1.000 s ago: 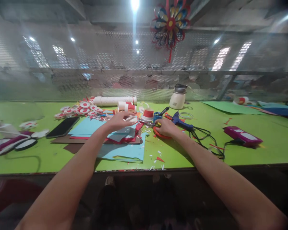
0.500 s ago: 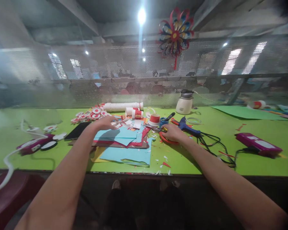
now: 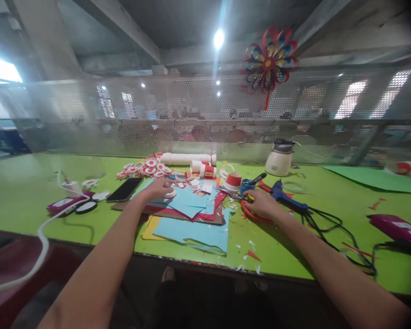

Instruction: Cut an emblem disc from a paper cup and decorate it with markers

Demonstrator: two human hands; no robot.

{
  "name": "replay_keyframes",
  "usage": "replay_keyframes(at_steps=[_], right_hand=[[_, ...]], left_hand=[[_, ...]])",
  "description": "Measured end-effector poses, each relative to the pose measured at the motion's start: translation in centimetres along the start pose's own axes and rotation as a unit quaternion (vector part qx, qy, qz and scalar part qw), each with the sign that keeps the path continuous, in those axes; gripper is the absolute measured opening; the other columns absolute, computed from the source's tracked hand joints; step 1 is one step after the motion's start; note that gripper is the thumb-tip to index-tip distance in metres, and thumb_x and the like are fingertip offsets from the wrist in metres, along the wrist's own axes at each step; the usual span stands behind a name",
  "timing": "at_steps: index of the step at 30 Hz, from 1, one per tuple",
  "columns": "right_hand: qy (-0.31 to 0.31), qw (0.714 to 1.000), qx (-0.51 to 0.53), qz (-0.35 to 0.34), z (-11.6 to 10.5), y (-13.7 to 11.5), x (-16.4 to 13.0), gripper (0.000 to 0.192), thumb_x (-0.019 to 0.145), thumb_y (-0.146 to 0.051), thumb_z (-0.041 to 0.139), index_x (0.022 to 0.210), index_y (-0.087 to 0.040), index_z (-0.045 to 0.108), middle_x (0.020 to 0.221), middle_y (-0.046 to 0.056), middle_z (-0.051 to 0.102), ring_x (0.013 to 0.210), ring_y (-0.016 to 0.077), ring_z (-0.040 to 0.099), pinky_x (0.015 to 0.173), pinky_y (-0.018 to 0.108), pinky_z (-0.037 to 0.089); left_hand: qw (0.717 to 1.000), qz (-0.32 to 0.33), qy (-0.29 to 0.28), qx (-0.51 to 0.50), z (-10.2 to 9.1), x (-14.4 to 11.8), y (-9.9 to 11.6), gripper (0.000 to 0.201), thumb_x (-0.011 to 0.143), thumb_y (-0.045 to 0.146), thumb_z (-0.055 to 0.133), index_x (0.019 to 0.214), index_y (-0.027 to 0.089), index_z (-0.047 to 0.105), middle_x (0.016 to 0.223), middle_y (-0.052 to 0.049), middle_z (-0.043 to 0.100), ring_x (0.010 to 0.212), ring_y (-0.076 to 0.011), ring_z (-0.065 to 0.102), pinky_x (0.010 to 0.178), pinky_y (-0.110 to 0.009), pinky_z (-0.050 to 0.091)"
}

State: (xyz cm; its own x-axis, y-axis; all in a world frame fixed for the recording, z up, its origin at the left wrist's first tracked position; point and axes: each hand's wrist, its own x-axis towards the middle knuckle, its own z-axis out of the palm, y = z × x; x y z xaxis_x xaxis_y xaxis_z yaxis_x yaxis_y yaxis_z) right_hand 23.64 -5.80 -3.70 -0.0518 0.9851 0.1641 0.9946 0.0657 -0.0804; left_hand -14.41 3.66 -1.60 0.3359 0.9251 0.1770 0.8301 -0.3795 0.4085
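Fingers of the left hand lie spread flat on the blue paper sheets; the right hand curls around orange-handled scissors just right of that stack. Round red-and-white paper discs sit behind it, a glossy black phone to its left, and a blue glue gun beyond the scissors.

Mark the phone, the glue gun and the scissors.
phone (image 3: 125,189), head view, middle of its dark screen.
glue gun (image 3: 284,196), head view, blue body.
scissors (image 3: 249,213), head view, orange handle by the right hand.
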Motion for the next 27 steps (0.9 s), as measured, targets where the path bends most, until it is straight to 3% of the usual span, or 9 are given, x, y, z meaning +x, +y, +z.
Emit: replay_keyframes(at_steps=[5,10,15,20,27], right_hand=[[-0.002,1.000,-0.001,0.005,0.1,0.0,0.0,0.031,0.093,-0.032,0.058,0.120,-0.018,0.059,0.123,0.009,0.060,0.107,0.0230,0.060,0.091,0.045,0.050],[-0.008,1.000,-0.004,0.013,0.1,-0.3,-0.2,0.031,0.093,-0.033,0.058,0.119,-0.017,0.059,0.121,0.009,0.061,0.106,0.0229,0.061,0.090,0.045,0.051],[-0.010,1.000,0.001,0.017,-0.1,-0.5,-0.5,0.032,0.093,-0.035,0.057,0.120,-0.018,0.059,0.120,0.009,0.061,0.107,0.0232,0.059,0.091,0.045,0.049],[-0.007,1.000,0.009,0.024,0.0,-0.5,-0.7,0.036,0.091,-0.033,0.055,0.123,-0.017,0.059,0.114,0.011,0.063,0.108,0.0247,0.058,0.090,0.041,0.046],[-0.006,1.000,0.011,0.019,0.2,-0.4,-0.8,0.041,0.088,-0.030,0.051,0.125,-0.015,0.063,0.106,0.015,0.064,0.102,0.0280,0.058,0.087,0.035,0.043]], left_hand=[[1.000,-0.006,0.028,0.006,0.6,0.0,-0.1,0.035,0.090,0.042,0.057,0.109,0.013,0.063,0.100,-0.006,0.069,0.089,-0.0195,0.066,0.084,-0.040,0.052],[0.999,-0.020,0.047,-0.001,0.9,-0.1,-0.2,0.034,0.083,0.037,0.062,0.112,0.018,0.065,0.089,-0.005,0.073,0.084,-0.0218,0.068,0.080,-0.034,0.051],[0.992,-0.037,0.119,-0.017,1.3,-0.1,0.4,0.038,0.081,0.037,0.054,0.109,0.016,0.067,0.113,-0.012,0.070,0.104,-0.0277,0.064,0.089,-0.034,0.048],[0.991,-0.028,0.123,-0.044,1.7,-0.2,1.0,0.032,0.077,0.038,0.057,0.100,0.020,0.071,0.109,-0.009,0.072,0.102,-0.0267,0.064,0.090,-0.033,0.048],[0.974,-0.087,0.188,-0.087,0.2,-0.5,-0.4,0.036,0.084,0.034,0.045,0.106,0.016,0.068,0.107,-0.011,0.072,0.100,-0.0267,0.065,0.090,-0.035,0.047]])
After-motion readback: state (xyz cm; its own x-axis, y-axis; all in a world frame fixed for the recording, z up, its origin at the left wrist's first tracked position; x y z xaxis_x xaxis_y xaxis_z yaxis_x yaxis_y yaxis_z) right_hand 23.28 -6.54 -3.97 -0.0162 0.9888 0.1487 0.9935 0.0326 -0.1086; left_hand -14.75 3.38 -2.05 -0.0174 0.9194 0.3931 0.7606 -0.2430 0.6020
